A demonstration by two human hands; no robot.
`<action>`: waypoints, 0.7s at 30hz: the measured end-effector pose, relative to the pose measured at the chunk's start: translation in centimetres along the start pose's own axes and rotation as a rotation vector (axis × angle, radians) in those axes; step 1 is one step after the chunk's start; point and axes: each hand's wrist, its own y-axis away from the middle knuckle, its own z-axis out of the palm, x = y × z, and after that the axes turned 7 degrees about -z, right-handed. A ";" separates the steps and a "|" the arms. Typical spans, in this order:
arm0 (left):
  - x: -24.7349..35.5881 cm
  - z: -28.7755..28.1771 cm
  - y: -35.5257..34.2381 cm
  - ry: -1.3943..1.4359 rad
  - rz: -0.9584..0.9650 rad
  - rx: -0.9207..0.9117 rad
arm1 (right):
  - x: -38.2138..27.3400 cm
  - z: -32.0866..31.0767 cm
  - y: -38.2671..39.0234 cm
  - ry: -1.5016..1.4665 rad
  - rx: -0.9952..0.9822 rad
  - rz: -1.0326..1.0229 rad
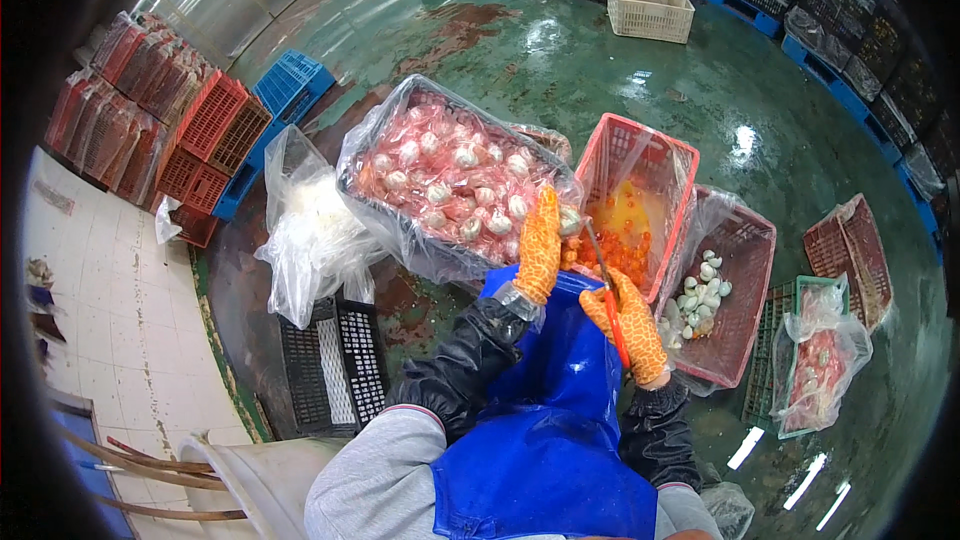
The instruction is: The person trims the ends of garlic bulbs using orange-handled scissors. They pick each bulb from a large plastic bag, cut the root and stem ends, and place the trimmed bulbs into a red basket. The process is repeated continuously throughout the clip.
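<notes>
My left hand (540, 248), in an orange patterned glove, is closed around a whitish egg (570, 221) at the right end of a dark crate. In my right hand (636, 324), gloved the same way, is a knife with a red handle (616, 328); its thin blade (597, 248) points up toward the egg. The plastic-lined dark crate (352, 188) holds many pale round eggs among reddish, wet-looking material. Close to the blade is a red crate (680, 152) with orange yolks (622, 252) and yellow liquid.
Right of the yolks, another red crate (752, 252) holds white eggs or shells (702, 295). A green crate (765, 340) with a plastic-covered red load lies farther right. White plastic bags (325, 240) and a black crate (310, 365) are on my left. Stacked crates (215, 115) line the wet green floor.
</notes>
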 end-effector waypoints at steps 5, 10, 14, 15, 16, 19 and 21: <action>-4.5 -1.1 -2.4 -0.197 0.224 -0.016 | 0.0 0.5 -0.3 0.059 0.019 -0.138; -6.1 -2.4 -3.1 -1.256 1.007 0.144 | 1.8 0.1 -0.3 0.024 -0.031 0.004; -4.4 -0.8 -0.9 -1.179 1.058 0.042 | 4.9 -0.6 -1.1 0.014 -0.027 -0.164; -3.6 -0.3 -0.4 -1.029 0.679 -0.086 | 2.5 -0.6 -1.3 0.103 0.027 -0.300; -2.7 0.2 0.1 -0.859 0.319 -0.112 | 2.3 -0.9 -1.4 0.022 -0.027 -0.177; -4.2 -1.4 -3.1 -0.823 0.236 -0.189 | -0.1 -1.9 -1.3 -0.160 -0.106 0.083; -2.2 -0.6 -2.8 -0.590 0.041 -0.241 | -1.2 -2.4 -1.1 -0.190 -0.098 0.186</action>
